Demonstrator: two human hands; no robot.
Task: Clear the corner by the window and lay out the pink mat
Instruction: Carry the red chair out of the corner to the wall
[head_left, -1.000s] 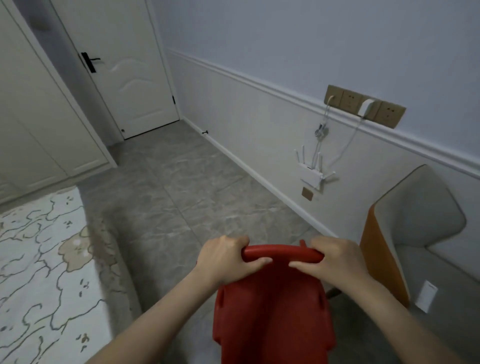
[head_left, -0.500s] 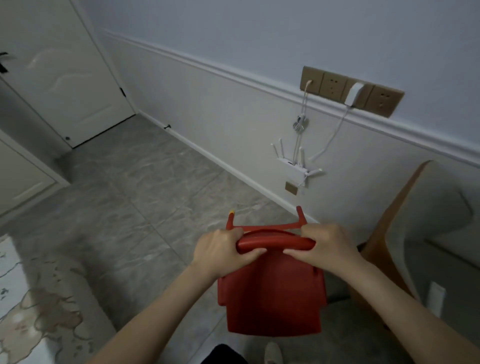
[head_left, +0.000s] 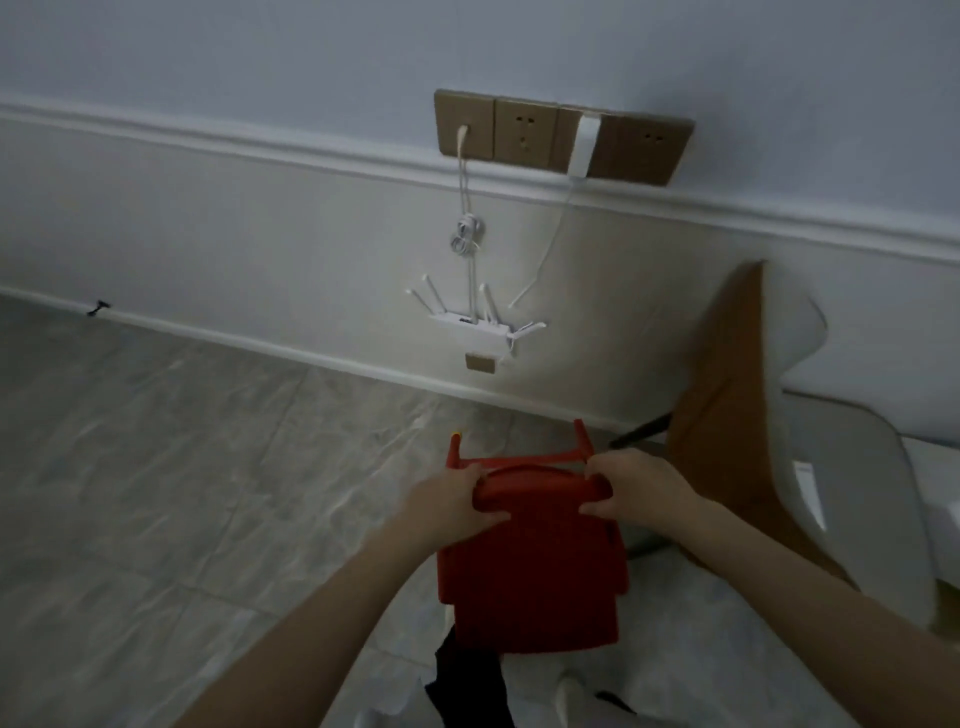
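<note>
While both hands grip it, the red chair (head_left: 530, 566) hangs between them — left hand (head_left: 449, 506) and right hand (head_left: 641, 491) fingers clenched on its top rail.

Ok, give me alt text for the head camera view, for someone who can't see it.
Two bare hands, left hand and right hand, hold a small red plastic chair by its top rail above a grey tiled floor. Ahead, a white router hangs under wall sockets; an orange-backed chair stands at right.
</note>
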